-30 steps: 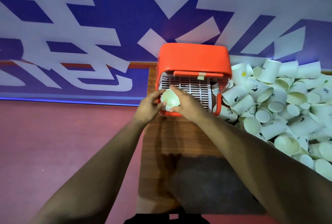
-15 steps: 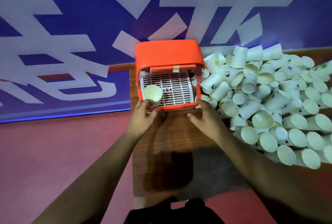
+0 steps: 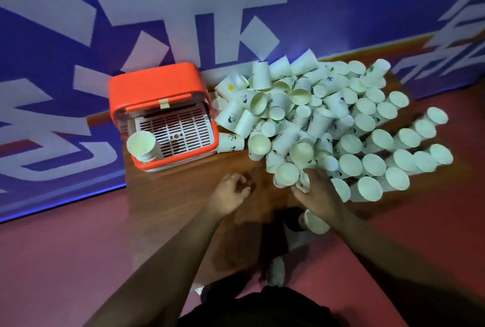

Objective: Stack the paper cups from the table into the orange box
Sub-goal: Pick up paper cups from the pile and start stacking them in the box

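Many white paper cups (image 3: 328,122) heaped; nested stack (image 3: 141,146) in orange box (image 3: 154,82).

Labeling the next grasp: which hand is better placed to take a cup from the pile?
Right. The right hand is at the near edge of the cup pile; the left hand hangs over bare table, holding nothing.

Dim purple-tinged light, soft blur and edge distortion mark the view, with dark shadow on the table (image 3: 170,195).
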